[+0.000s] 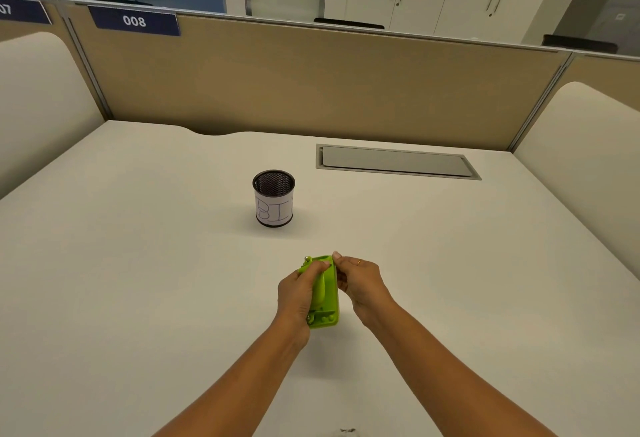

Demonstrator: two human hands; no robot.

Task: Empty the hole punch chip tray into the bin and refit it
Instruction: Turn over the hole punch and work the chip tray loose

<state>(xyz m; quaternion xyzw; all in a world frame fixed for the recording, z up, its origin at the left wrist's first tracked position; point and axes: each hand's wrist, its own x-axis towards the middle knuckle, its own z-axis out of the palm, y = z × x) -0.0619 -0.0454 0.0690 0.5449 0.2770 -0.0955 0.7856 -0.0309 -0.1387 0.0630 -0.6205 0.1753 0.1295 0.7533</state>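
A lime-green hole punch [325, 294] is held just above the white desk [138, 263], lying lengthwise away from me. My left hand [299, 292] wraps its left side, thumb on top near the far end. My right hand [362, 284] grips its right edge with the fingertips at the far corner. Whether the chip tray is on the punch is hidden by the hands. The bin [274, 198], a small black mesh cup with a paper label reading "BIN", stands upright beyond the punch, slightly to the left, and its inside looks dark.
A grey cable-hatch cover [394, 161] is set into the desk at the back right. Tan partition panels [311, 79] close the far side, with cream side screens left and right. A small dark speck [347, 430] lies near the front edge.
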